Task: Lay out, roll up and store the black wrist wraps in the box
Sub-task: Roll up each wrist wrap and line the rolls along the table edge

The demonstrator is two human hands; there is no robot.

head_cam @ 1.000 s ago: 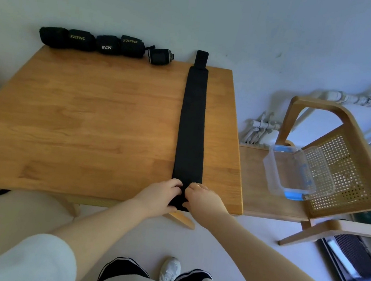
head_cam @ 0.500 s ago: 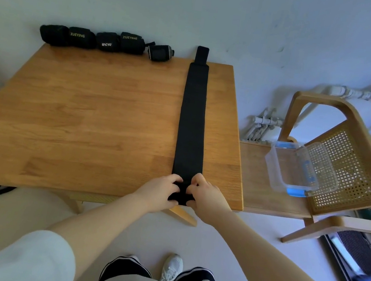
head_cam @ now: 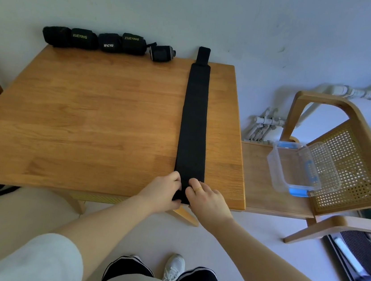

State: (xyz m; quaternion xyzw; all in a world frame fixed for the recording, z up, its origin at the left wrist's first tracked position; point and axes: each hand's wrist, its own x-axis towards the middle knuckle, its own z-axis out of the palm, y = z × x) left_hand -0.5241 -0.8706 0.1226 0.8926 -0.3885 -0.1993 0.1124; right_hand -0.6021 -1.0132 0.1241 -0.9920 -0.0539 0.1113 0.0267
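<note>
My left hand and right hand both pinch the near end of the wrist wrap, fingers curled over its first turn. It lies flat along the table. Five rolled wraps wait at the far edge; the box on the chair looks empty, so most remains.

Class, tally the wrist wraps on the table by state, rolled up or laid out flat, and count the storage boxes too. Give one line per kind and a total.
Rolled wrist wraps: 5
Flat wrist wrap laid out on the table, both hands at its near end: 1
Clear box on the chair: 1
Total: 7
</note>
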